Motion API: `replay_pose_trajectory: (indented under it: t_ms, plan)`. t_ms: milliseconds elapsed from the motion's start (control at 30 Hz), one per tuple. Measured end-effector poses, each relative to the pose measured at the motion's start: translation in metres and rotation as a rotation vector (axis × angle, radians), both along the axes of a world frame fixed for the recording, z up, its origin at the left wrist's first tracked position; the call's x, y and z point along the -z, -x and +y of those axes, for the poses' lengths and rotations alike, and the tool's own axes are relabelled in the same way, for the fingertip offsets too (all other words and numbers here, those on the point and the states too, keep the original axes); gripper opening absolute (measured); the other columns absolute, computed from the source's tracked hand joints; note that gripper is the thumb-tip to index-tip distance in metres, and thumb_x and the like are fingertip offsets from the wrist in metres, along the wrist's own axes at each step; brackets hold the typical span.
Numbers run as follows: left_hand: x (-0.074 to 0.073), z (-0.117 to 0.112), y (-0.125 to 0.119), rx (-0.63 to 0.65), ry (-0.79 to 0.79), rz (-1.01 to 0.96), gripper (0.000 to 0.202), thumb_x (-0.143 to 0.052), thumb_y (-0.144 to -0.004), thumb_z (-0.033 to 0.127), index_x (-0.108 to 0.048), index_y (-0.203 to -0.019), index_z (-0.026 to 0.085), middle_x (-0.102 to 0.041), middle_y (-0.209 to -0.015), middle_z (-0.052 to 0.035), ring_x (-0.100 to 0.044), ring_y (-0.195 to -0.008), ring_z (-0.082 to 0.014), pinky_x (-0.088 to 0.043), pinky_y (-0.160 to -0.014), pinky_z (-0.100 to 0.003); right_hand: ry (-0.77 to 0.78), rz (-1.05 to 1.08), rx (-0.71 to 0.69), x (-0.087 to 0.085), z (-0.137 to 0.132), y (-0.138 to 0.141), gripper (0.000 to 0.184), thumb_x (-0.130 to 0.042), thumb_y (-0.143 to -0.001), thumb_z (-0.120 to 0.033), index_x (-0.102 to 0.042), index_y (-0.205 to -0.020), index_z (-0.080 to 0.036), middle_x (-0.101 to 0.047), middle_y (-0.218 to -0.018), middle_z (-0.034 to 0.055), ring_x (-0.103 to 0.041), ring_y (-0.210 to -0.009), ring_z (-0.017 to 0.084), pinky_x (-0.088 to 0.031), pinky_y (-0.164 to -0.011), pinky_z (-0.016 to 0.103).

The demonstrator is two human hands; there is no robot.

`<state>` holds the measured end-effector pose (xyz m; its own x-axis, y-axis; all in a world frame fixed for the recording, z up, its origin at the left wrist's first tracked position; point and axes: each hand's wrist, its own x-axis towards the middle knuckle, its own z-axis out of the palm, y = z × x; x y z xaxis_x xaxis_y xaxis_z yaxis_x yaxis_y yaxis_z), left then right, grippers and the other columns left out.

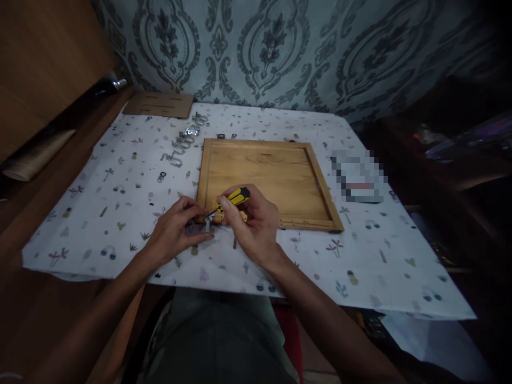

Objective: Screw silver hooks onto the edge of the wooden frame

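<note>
Two bare hands meet at the near left corner of a wooden frame [264, 165] in my head view, the forearms rising from the lower edge and converging. The right hand [256, 224] is clenched round the black-and-yellow handle of a screwdriver [239, 197], thumb pressed along its near side and the other fingers curled behind. From where I sit, I see its wrist bent inward, so the tool slants down and left, its tip at a small metal fitting [208, 224] on the frame's near edge.

The left hand [172, 226] comes in from the other side, palm turned toward the fitting. I read its forefinger at the upper end and its thumb at the lower, grasping the piece between them; the remaining fingers are partly hidden from me.

The frame lies flat on a patterned tablecloth [100, 224]. Beyond its left side I have a row of metal clasps [180, 144], with a cardboard piece [160, 104] near the far left corner of the cloth.
</note>
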<state>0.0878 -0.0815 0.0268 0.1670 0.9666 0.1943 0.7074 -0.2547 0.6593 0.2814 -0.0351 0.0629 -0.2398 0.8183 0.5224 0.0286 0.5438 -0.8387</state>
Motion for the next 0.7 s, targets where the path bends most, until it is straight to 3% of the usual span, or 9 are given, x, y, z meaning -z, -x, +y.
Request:
replay_pose_trajectory:
  t_ms: [533,700]
  plan:
    - [0.0024,0.0008,-0.0001,-0.004,-0.018,0.003,0.042,-0.079,-0.082,0.045,-0.068,-0.118,0.026,-0.058,-0.112,-0.0048,-0.062,-0.102,-0.0233,-0.056,-0.086,-0.038,-0.082,-0.049,0.035,-0.0012,0.0032,-0.0008,0.009,-0.06,-0.097,-0.029,-0.06,-0.094,-0.021,-0.063,-0.076,-0.003,-0.06,-0.061,0.009,-0.051,-0.058,0.023]
    - [0.0017,0.0019,-0.0015,-0.016,-0.007,-0.019,0.04,-0.08,-0.081,0.044,-0.069,-0.114,0.024,-0.059,-0.11,-0.0039,-0.063,-0.101,-0.0231,-0.056,-0.085,-0.037,-0.187,-0.124,0.068,-0.0072,0.0025,-0.0007,0.009,-0.06,-0.097,-0.026,-0.061,-0.091,-0.019,-0.063,-0.076,-0.0023,-0.059,-0.062,0.009,-0.049,-0.059,0.022]
